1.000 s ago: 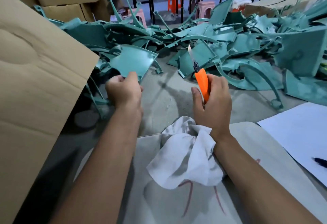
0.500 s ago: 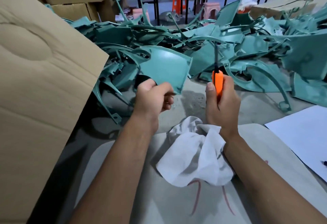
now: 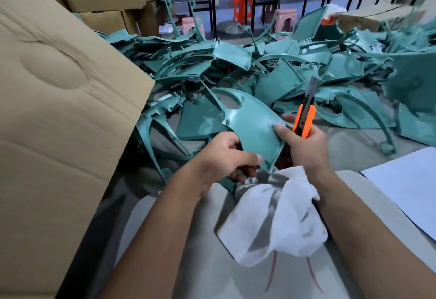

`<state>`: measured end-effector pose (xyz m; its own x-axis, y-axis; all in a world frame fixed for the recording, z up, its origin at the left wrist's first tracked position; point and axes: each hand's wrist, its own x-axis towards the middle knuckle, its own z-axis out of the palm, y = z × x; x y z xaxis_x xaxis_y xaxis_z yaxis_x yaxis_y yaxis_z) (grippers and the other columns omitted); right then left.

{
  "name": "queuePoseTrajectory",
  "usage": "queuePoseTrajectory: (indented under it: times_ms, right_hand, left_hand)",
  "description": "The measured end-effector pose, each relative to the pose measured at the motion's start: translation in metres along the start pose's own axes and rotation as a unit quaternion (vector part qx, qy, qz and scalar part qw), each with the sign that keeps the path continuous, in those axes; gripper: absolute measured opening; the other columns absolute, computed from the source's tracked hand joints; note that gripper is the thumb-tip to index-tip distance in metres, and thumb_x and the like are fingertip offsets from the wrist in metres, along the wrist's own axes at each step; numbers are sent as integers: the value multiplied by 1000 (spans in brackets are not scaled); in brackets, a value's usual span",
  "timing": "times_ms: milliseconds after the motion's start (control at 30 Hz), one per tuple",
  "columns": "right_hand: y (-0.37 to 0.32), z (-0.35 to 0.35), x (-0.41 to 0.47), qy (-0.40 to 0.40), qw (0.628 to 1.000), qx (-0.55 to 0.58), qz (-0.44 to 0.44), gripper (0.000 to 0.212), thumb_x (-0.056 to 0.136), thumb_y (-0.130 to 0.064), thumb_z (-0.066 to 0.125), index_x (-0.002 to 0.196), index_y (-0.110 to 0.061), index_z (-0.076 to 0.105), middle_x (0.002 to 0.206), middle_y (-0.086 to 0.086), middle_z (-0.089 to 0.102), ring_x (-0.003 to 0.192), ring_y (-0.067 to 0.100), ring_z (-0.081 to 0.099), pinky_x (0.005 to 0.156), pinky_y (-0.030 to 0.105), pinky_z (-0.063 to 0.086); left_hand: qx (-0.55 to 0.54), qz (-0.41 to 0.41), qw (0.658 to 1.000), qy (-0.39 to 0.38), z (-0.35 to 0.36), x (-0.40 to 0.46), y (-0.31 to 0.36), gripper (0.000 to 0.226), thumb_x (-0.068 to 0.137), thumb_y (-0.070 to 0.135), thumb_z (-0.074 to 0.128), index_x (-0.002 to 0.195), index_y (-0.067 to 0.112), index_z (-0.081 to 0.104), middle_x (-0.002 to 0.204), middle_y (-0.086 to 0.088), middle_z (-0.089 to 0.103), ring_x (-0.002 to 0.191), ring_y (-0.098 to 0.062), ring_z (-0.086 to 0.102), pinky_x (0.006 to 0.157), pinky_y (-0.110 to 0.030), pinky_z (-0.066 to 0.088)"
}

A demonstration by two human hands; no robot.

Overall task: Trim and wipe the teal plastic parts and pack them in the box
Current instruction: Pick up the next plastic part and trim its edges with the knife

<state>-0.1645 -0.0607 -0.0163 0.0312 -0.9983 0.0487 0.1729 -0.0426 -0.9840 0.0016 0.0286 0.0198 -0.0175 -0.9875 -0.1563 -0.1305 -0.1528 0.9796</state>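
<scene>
Cardboard cartons are stacked along the far wall, and a grey bench (image 3: 342, 147) runs across the view under a big heap of teal plastic parts (image 3: 271, 62). An open box flap (image 3: 59, 109) stands at the left, close to the person.

One curved teal panel (image 3: 250, 131) is lifted off the heap and held between both hands, just above the bench edge. The left hand (image 3: 224, 154) pinches the panel's near lower edge, thumb on top and fingers curled beneath. The right hand (image 3: 304, 145) is closed around an orange knife (image 3: 304, 119) with its blade pushed out and pointing up and away; its thumb also presses on the panel's right edge, so this hand steadies the part while it holds the tool. A white rag (image 3: 278, 218) hangs from under the right wrist onto the lap.

The panel looks thin, light and fairly stiff, with a glossy face that is probably a little slippery. It has small pegs and screw holes along its rim, and thin ends that could snap if bent. Gripping it by the thick rim, near the corner, seems the safest hold, with fingers kept clear of the edge to be cut. White paper (image 3: 405, 187) lies at the right.
</scene>
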Motion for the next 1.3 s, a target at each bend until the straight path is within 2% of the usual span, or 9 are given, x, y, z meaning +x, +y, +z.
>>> queuePoseTrajectory:
  times_ms: [133,233,467,633,867,1000,1067,1200,1300]
  right_hand:
    - [-1,-2,4,-60,975,183,112,8,104,-7,56,111,-4,54,48,-3,35,35,8,30,36,18,30]
    - [0,3,0,5,982,168,89,8,102,-6,60,110,-5,59,47,-3,40,35,10,36,37,19,34]
    - [5,13,-2,108,994,35,4,13,93,-10,74,91,-18,64,49,-6,56,39,11,52,41,24,46]
    - [0,3,3,131,988,81,25,12,92,-9,70,94,-12,58,57,6,50,39,18,45,43,26,41]
    - [-9,-9,-11,155,985,47,-63,14,95,-12,69,86,-18,60,55,-15,47,51,5,48,53,17,44]
    - [-12,-13,-13,148,984,62,-79,3,98,-13,67,96,-11,65,73,0,49,69,17,51,68,29,48]
    - [-16,-12,-17,178,969,21,-168,11,98,-13,65,98,-24,65,65,-17,46,60,7,45,62,21,43]
    - [-19,-8,-24,160,933,-44,-319,20,100,-18,63,111,-35,61,67,-20,47,57,1,42,56,17,38]
    - [-14,-3,-24,71,964,-34,-254,18,99,-29,66,108,-43,59,72,-12,53,58,18,53,56,32,48]
  left_hand:
    - [130,94,986,32,-4,0,-17,51,78,51,84,123,37,66,127,18,67,120,-5,62,96,-20,50]
    - [425,89,900,52,2,6,-31,74,79,60,75,145,35,53,154,6,37,143,-17,30,120,-35,29]
    - [451,67,869,190,17,18,-36,59,77,32,69,134,20,66,152,1,44,143,-22,38,106,-42,47]
    - [485,-7,825,292,23,35,-39,55,100,11,52,154,18,41,166,0,29,155,-27,19,127,-39,19]
    - [496,-88,799,328,26,47,-27,66,99,1,51,160,11,25,170,-12,14,157,-35,3,129,-45,5]
    - [399,-20,849,346,37,45,-15,56,99,0,50,153,11,41,164,-10,31,155,-30,20,126,-38,20]
    - [303,58,887,344,41,38,-12,42,97,4,55,137,14,62,137,-5,64,125,-24,58,100,-27,46]
    - [-16,72,950,303,38,27,-6,25,103,13,52,92,19,74,89,-1,77,86,-21,72,78,-29,59]
    - [-319,52,919,223,28,22,-9,32,109,28,43,120,7,64,110,-13,76,101,-32,72,87,-45,60]
